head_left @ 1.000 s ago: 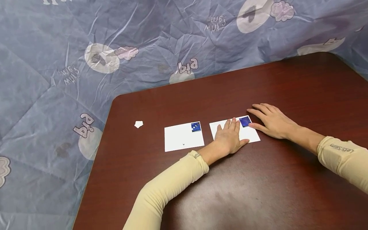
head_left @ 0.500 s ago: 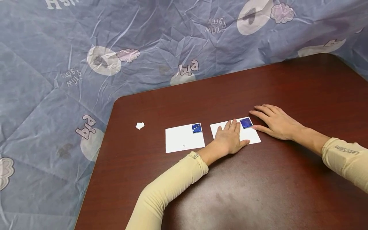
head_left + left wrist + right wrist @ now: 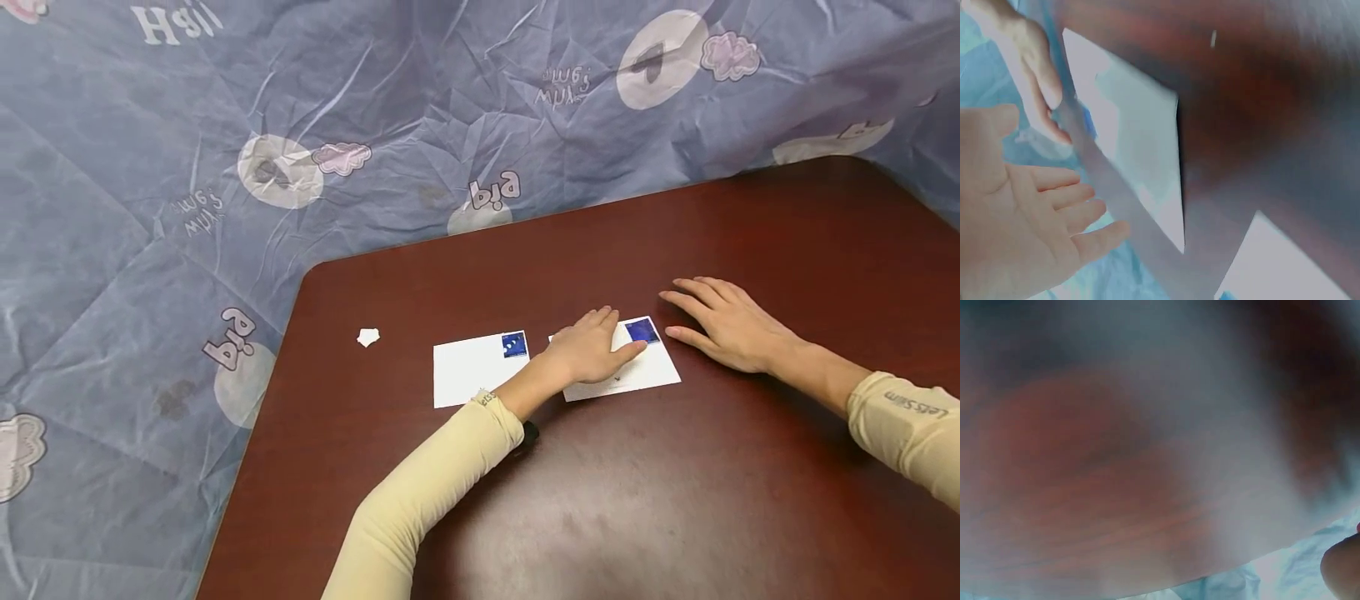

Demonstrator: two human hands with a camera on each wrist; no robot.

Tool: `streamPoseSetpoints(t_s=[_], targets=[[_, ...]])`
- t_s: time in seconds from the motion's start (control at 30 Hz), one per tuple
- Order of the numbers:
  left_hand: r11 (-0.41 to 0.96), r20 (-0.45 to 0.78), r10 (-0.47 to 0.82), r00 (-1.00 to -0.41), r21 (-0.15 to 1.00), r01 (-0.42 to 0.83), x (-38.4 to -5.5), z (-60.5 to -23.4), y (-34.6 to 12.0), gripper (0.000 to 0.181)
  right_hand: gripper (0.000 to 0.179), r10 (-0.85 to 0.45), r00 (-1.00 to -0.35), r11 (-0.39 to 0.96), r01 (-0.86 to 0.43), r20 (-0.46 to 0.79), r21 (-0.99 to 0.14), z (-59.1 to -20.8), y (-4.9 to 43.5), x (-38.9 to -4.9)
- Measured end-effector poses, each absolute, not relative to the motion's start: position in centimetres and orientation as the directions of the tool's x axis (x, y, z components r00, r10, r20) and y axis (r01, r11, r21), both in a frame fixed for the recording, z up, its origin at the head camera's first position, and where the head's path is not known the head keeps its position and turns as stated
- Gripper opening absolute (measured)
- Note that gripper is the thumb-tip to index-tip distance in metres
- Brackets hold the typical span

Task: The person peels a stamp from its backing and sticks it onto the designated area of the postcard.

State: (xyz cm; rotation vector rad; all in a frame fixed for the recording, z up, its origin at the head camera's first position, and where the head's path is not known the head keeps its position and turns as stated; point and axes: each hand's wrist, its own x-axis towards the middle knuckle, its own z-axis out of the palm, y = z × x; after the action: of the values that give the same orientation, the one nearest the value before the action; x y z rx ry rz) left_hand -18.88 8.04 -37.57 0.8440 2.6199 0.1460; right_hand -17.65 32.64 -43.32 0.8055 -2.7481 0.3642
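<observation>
Two white envelopes with blue stamps lie on the dark brown table. My left hand hovers over the right envelope, hiding its left part. In the left wrist view its palm shows, fingers loosely extended and holding nothing, apart from the envelope. My right hand rests just right of the right envelope's stamp, fingers spread and nothing held. The left envelope with its stamp is partly covered by my left forearm. The right wrist view is mostly blurred table, with one fingertip at the edge.
A small white scrap lies on the left of the table. A blue-grey printed cloth hangs behind the table's far edge. Something small and dark shows beneath my left wrist.
My left hand has risen off the right envelope and shifted slightly left. My right hand has moved slightly right, away from the stamp. The envelopes seem to stay put while the head view tilts.
</observation>
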Motion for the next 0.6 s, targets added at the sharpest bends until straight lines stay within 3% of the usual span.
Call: streamPoseSetpoints(t_s=[0.13,0.27,0.4,0.6], targets=[[0.824,-0.239,0.558,-0.794,0.274,0.497,-20.6,-36.5,5.8,0.071,0.054,-0.428,-0.86,0.853,-0.486,0.279,-0.188,-42.9,32.4,-18.8],[0.843,-0.182,0.502,-0.845,0.323,0.431,-22.6,-35.6,3.2,0.071,0.058,-0.32,-0.929,0.885,-0.363,0.188,-0.291,-41.9,32.1,-20.6],[0.863,-0.169,0.463,-0.87,0.308,0.399,-23.9,-35.6,1.0,0.071,0.065,-0.231,-0.969,0.89,-0.247,0.088,-0.383,-40.8,31.9,-21.8],[0.897,-0.16,0.399,-0.903,0.274,0.348,-24.8,-35.4,-1.6,0.071,0.071,-0.164,-0.986,0.889,-0.164,0.035,-0.428,-38.8,31.1,-23.5]])
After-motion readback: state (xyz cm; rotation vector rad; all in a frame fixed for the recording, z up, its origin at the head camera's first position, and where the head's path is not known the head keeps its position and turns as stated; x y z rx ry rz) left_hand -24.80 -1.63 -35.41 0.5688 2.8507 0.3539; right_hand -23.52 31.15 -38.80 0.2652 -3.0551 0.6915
